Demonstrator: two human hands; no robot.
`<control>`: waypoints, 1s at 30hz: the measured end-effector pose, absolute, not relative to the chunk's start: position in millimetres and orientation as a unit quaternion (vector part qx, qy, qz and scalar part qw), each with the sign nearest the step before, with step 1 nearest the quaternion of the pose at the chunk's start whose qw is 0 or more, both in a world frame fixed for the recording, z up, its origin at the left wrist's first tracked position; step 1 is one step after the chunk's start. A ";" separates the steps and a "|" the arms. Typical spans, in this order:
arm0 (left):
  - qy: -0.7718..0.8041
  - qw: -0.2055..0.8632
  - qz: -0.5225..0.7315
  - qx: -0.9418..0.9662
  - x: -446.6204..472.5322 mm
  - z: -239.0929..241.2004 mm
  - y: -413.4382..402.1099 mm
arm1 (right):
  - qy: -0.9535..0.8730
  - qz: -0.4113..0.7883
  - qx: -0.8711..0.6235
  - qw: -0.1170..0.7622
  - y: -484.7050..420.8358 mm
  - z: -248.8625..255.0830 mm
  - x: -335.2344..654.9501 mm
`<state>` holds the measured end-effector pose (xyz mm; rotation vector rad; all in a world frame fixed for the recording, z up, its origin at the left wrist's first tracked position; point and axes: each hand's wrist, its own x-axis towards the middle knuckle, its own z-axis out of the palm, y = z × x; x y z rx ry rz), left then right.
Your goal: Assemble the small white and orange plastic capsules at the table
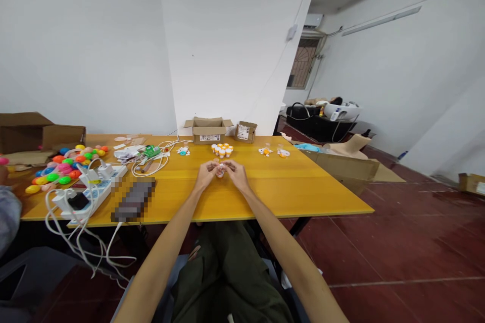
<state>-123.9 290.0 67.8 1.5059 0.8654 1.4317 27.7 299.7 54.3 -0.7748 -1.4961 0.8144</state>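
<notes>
My left hand (206, 173) and my right hand (235, 173) meet over the near middle of the table. Between their fingertips is a small clear plastic container (220, 173) with something white at its top. Both hands are closed on it, and the fingers partly hide it. Just beyond stands a cluster of small white-and-orange containers (223, 150). Small white pieces with a teal part (184, 151) lie to the left of the cluster. To the right are more small white pieces with orange parts (265, 151), with clear cups beside them.
Two cardboard boxes, a wide open box (209, 131) and a smaller box (246, 132), stand against the wall. On the left are a power strip (100, 189) with tangled cables, a pixelated dark device (134, 201) and colourful plastic eggs (64, 166). Another person's sleeve (9, 217) shows far left.
</notes>
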 end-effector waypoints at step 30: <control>0.351 0.435 0.570 0.602 -122.6 67.4 291.5 | -0.660 0.283 -0.336 0.610 299.0 48.1 23.6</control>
